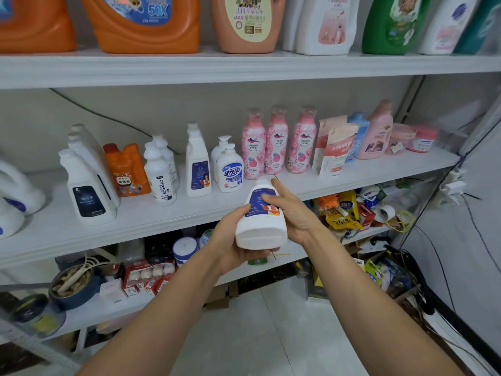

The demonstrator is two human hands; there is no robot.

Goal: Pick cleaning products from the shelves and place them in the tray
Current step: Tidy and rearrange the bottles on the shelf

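Note:
A white bottle with a dark blue label point(260, 221) is tilted toward the shelf, its flat base facing me, in front of the middle shelf point(151, 218). My left hand point(233, 240) grips its base from the left and below. My right hand point(292, 210) holds its right side, thumb across the label and index finger stretched toward the cap. On the middle shelf stand more cleaning products: matching white bottles point(198, 164), an orange drain cleaner point(127, 169), a pump bottle point(230, 169) and three pink bottles point(276, 142). No tray is in view.
Big detergent jugs point(143, 20) line the top shelf. Refill pouches point(336, 147) and pink tubs point(423, 138) fill the middle shelf's right end. Lower shelves hold boxes, a bowl point(73, 283) and packets point(349, 210). A white wall with cables point(461, 240) stands right; tiled floor lies below.

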